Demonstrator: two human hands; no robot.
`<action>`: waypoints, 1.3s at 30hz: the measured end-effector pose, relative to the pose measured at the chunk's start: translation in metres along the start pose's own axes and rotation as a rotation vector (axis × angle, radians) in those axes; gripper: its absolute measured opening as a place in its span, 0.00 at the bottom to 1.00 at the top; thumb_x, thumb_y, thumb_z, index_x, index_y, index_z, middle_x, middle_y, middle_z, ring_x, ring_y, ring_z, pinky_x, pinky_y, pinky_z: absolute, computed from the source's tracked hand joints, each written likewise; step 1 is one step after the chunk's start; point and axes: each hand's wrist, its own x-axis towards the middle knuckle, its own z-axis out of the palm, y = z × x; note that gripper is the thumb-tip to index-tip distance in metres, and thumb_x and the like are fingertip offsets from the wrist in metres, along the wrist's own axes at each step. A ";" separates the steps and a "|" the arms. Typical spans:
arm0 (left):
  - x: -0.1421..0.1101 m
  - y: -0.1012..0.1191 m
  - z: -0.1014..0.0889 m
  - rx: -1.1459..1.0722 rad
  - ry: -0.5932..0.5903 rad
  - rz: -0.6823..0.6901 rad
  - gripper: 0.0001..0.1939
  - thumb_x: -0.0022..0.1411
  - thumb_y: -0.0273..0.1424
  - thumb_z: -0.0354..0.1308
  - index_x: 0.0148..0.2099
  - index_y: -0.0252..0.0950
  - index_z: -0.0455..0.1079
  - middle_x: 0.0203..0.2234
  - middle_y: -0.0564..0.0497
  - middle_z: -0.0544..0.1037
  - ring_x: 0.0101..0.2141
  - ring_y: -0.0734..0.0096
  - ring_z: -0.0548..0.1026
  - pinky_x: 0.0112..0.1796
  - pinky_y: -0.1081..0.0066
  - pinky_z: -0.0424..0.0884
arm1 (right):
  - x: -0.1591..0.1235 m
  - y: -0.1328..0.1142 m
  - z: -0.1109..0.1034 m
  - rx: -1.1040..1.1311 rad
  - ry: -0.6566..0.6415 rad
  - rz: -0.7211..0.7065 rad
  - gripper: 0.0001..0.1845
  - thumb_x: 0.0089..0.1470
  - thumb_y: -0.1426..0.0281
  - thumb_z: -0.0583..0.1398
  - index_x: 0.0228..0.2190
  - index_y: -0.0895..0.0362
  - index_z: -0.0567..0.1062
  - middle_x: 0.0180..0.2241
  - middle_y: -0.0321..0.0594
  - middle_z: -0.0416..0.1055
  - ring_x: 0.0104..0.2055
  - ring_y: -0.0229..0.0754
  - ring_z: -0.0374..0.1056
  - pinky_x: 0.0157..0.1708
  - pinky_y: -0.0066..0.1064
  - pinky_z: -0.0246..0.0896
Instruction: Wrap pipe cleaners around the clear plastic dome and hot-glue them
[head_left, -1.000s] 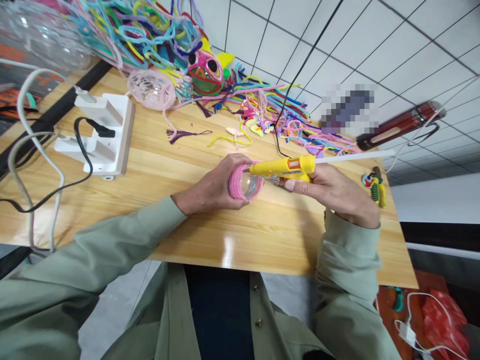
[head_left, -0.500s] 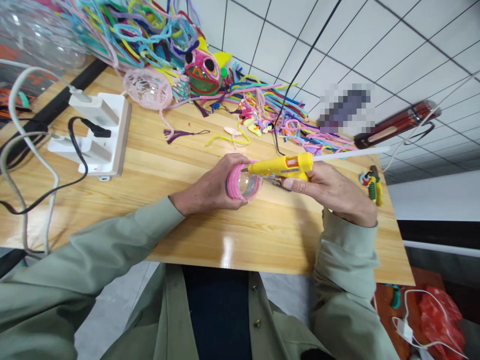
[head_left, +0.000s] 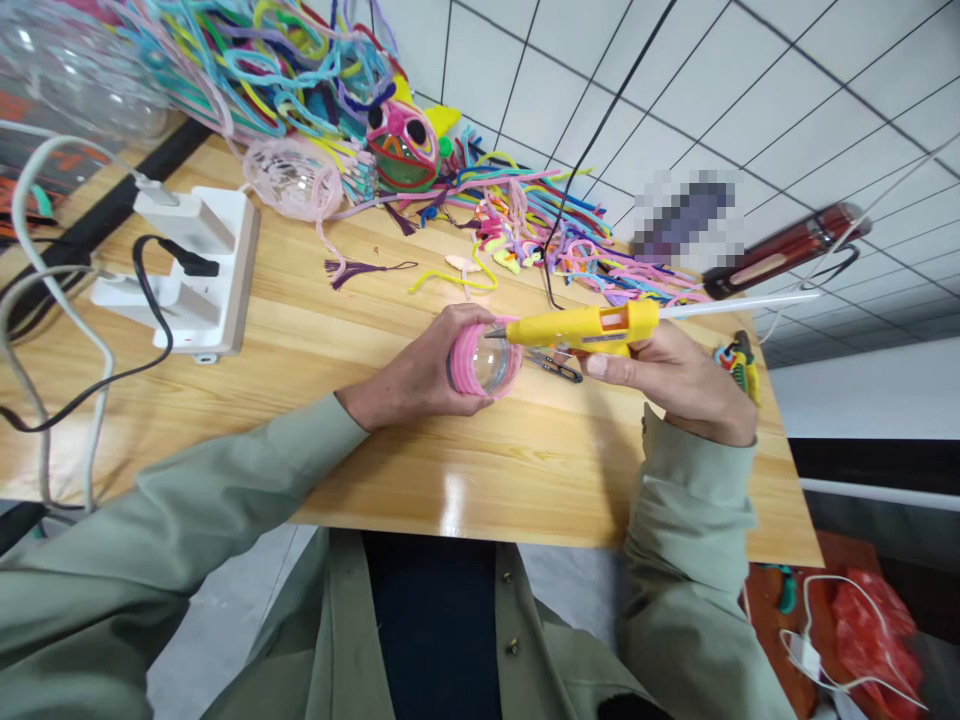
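My left hand (head_left: 431, 368) wraps round a clear round plastic piece (head_left: 491, 366) whose outside is wound with pink pipe cleaner (head_left: 466, 362). Its opening faces right, toward my other hand. In my right hand (head_left: 667, 365) is a yellow hot glue gun (head_left: 585, 326), held level with its nozzle pointing left. The metal tip lies over the near rim of the piece; whether it touches I cannot tell. A white glue stick (head_left: 742, 304) sticks out behind the gun. Small thread snips (head_left: 556, 366) lie on the table just under the gun.
Pipe cleaners in many colours (head_left: 300, 70) pile along the back. A decorated face ornament (head_left: 405, 145) and a pink-wrapped clear ball (head_left: 292, 178) sit there. A white power strip (head_left: 225, 280) with cables is left, a dark red flask (head_left: 787, 250) and pliers (head_left: 741, 365) right.
The glue gun has shifted right, drawing its nozzle back from inside the pink-wound piece toward its rim. More of the snips now shows. My left hand stays almost still.
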 end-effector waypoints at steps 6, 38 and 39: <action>-0.001 -0.005 0.000 0.006 0.042 0.022 0.49 0.57 0.35 0.80 0.74 0.43 0.60 0.69 0.38 0.72 0.71 0.40 0.73 0.73 0.40 0.72 | -0.016 0.028 -0.012 0.144 0.376 0.010 0.26 0.48 0.46 0.81 0.40 0.49 0.88 0.38 0.37 0.86 0.41 0.50 0.81 0.42 0.40 0.79; -0.002 -0.002 0.015 0.028 0.067 0.098 0.47 0.57 0.35 0.79 0.73 0.44 0.61 0.66 0.38 0.75 0.69 0.40 0.75 0.70 0.38 0.76 | 0.020 0.028 0.084 -0.578 0.424 -0.502 0.20 0.80 0.69 0.54 0.54 0.46 0.86 0.48 0.46 0.82 0.52 0.50 0.78 0.54 0.49 0.75; -0.002 -0.003 0.016 0.023 0.061 0.098 0.46 0.58 0.36 0.78 0.72 0.44 0.61 0.66 0.38 0.75 0.69 0.40 0.76 0.70 0.38 0.76 | 0.022 0.030 0.083 -0.556 0.416 -0.503 0.20 0.80 0.69 0.54 0.54 0.46 0.86 0.48 0.46 0.81 0.52 0.49 0.78 0.53 0.48 0.75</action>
